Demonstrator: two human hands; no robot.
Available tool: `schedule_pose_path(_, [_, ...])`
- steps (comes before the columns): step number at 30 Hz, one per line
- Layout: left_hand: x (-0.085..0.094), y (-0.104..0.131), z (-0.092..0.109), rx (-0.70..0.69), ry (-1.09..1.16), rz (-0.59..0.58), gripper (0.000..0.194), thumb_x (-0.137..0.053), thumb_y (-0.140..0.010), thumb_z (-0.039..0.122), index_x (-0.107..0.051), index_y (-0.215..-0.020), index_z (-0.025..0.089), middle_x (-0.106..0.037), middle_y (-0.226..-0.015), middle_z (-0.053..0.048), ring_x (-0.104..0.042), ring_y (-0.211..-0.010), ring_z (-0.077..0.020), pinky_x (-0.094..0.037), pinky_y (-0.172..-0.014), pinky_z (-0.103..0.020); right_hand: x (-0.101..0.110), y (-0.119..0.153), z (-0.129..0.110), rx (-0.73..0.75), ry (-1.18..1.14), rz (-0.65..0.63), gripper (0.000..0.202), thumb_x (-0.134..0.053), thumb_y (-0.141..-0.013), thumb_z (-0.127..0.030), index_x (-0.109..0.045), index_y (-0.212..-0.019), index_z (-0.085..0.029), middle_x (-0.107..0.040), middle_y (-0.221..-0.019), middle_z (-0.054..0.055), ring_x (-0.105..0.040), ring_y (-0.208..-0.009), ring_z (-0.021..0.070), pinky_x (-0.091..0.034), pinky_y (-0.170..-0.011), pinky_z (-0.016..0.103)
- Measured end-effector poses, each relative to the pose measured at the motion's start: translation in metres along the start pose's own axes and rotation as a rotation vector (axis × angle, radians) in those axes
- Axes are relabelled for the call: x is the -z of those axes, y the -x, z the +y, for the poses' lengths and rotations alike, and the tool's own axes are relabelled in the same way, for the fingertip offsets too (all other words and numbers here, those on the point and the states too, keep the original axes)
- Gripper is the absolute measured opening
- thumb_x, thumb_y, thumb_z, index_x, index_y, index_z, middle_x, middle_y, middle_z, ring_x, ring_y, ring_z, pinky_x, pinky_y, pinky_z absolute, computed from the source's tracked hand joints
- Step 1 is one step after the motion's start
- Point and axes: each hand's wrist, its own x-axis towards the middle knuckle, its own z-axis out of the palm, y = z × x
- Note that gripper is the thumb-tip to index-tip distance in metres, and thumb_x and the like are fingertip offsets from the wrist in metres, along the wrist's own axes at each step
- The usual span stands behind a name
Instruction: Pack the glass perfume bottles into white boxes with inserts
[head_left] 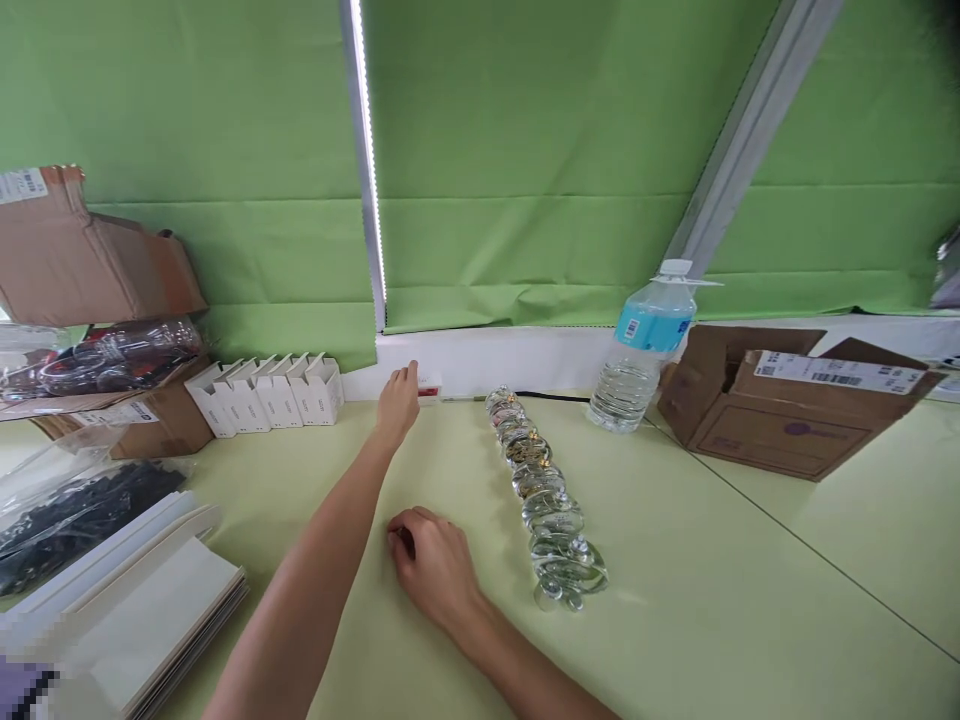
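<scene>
My left hand reaches to the back of the pale green table, its fingers bent together beside a small white and red item against the white wall strip. Whatever those fingers hold, if anything, is hidden. Nearer to me, my right hand rests on the table with its fingers curled in; the inside of the curl is dark and its contents cannot be made out. To its right, a row of clear glass pieces runs front to back, some with gold-coloured bits inside.
A water bottle and an open cardboard box stand at the back right. Small white boxes line the back left, beside stacked cartons. Flat white cartons and a bag of black items lie at the left.
</scene>
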Motion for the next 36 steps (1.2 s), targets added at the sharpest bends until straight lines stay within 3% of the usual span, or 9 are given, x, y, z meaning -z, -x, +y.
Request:
schedule_pose_path(8, [0.051, 0.065, 0.023, 0.015, 0.011, 0.009, 0.018, -0.055, -0.085, 0.030, -0.059, -0.100, 0.024, -0.059, -0.104, -0.008, -0.055, -0.102, -0.0222, -0.044, -0.081, -0.030, 0.002, -0.005, 0.008, -0.047, -0.221, 0.159, 0.029, -0.041, -0.089, -0.022, -0.067, -0.102, -0.020, -0.071, -0.098, 0.004, -0.064, -0.085, 0.0174, -0.045, -0.074, 0.025])
schedule_pose_path(13, [0.092, 0.121, 0.039, 0.197, 0.228, 0.021, 0.026, -0.056, -0.081, 0.049, -0.054, -0.081, 0.023, -0.059, -0.089, -0.003, -0.058, -0.077, -0.0180, -0.042, -0.063, -0.028, 0.032, -0.006, 0.004, -0.130, -0.267, 0.325, 0.032, -0.038, -0.093, -0.032, -0.057, -0.115, -0.020, -0.069, -0.101, 0.005, -0.063, -0.074, 0.0162, -0.046, -0.069, 0.028])
schedule_pose_path(17, [0.118, 0.160, 0.046, 0.313, 0.516, -0.102, 0.027, -0.062, -0.075, 0.044, -0.046, -0.081, 0.023, -0.059, -0.106, -0.006, -0.060, -0.089, -0.0207, -0.045, -0.069, -0.030, 0.063, -0.003, -0.005, -0.178, -0.260, 0.214, 0.037, -0.037, -0.094, -0.043, -0.059, -0.112, -0.020, -0.069, -0.093, 0.006, -0.064, -0.067, 0.0146, -0.046, -0.056, 0.024])
schedule_pose_path(19, [0.128, 0.173, 0.047, 0.289, 0.712, -0.225, 0.029, -0.065, -0.073, 0.039, -0.044, -0.084, 0.022, -0.057, -0.117, -0.008, -0.058, -0.101, -0.0229, -0.045, -0.077, -0.032, 0.074, -0.002, -0.010, -0.183, -0.289, 0.097, 0.039, -0.039, -0.092, -0.047, -0.060, -0.111, -0.019, -0.069, -0.092, 0.008, -0.063, -0.061, 0.0131, -0.045, -0.048, 0.021])
schedule_pose_path(22, [0.137, 0.183, 0.044, 0.178, 0.974, -0.409, 0.030, -0.067, -0.074, 0.036, -0.043, -0.086, 0.022, -0.060, -0.113, -0.008, -0.058, -0.105, -0.0227, -0.045, -0.085, -0.035, 0.081, -0.001, -0.014, -0.204, -0.338, -0.047, 0.042, -0.047, -0.088, -0.050, -0.059, -0.113, -0.018, -0.069, -0.091, 0.009, -0.062, -0.054, 0.0129, -0.044, -0.039, 0.019])
schedule_pose_path(24, [0.140, 0.185, 0.039, 0.153, 1.031, -0.397, 0.033, -0.068, -0.074, 0.035, -0.046, -0.094, 0.022, -0.059, -0.117, -0.008, -0.056, -0.110, -0.0222, -0.043, -0.092, -0.038, 0.083, 0.001, -0.015, -0.209, -0.386, -0.099, 0.042, -0.052, -0.086, -0.047, -0.058, -0.115, -0.018, -0.069, -0.092, 0.010, -0.063, -0.056, 0.0134, -0.046, -0.038, 0.019])
schedule_pose_path(28, [0.139, 0.189, 0.030, 0.169, 0.987, -0.349, 0.065, -0.075, -0.066, 0.035, -0.046, -0.123, 0.024, -0.051, -0.129, -0.009, -0.053, -0.115, -0.0231, -0.040, -0.099, -0.040, 0.086, 0.005, -0.019, -0.159, -0.498, -0.226, 0.035, -0.055, -0.085, -0.040, -0.061, -0.109, -0.015, -0.069, -0.090, 0.009, -0.064, -0.062, 0.0131, -0.051, -0.044, 0.018])
schedule_pose_path(32, [0.137, 0.197, 0.033, 0.156, 0.893, -0.284, 0.073, -0.079, -0.059, 0.040, -0.050, -0.124, 0.023, -0.052, -0.127, -0.008, -0.050, -0.118, -0.0250, -0.037, -0.102, -0.040, 0.093, 0.010, -0.026, -0.101, -0.491, -0.318, 0.030, -0.053, -0.084, -0.038, -0.065, -0.094, -0.012, -0.070, -0.086, 0.009, -0.064, -0.065, 0.0144, -0.052, -0.045, 0.019])
schedule_pose_path(36, [0.140, 0.207, 0.042, 0.181, 0.791, -0.228, 0.071, -0.075, -0.064, 0.042, -0.046, -0.126, 0.023, -0.058, -0.121, -0.008, -0.054, -0.113, -0.0259, -0.044, -0.092, -0.039, 0.095, 0.009, -0.035, -0.062, -0.429, -0.350, 0.024, -0.052, -0.080, -0.032, -0.066, -0.080, -0.012, -0.069, -0.079, 0.007, -0.063, -0.060, 0.0156, -0.050, -0.041, 0.021])
